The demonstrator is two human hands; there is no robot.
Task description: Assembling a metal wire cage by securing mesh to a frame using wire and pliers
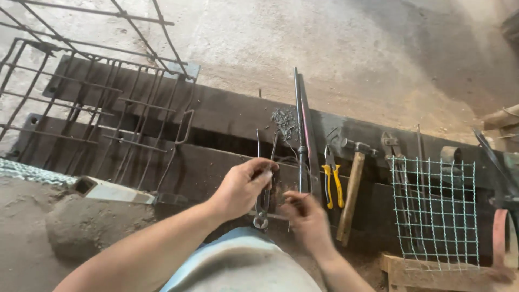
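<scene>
Head view shows my left hand [243, 186] closed in a grip on the handles of the dark pincers [263, 203], jaws pointing back at me at six o'clock, while my right hand [307, 216] pinches a thin tie wire [296, 201] just beside them on the dark worktop [216, 113]. I judge the wire could slip from my blurred fingertips, or the stiff end could jab my palm, since both hands crowd the steel rod [300, 135] at twelve o'clock.
</scene>
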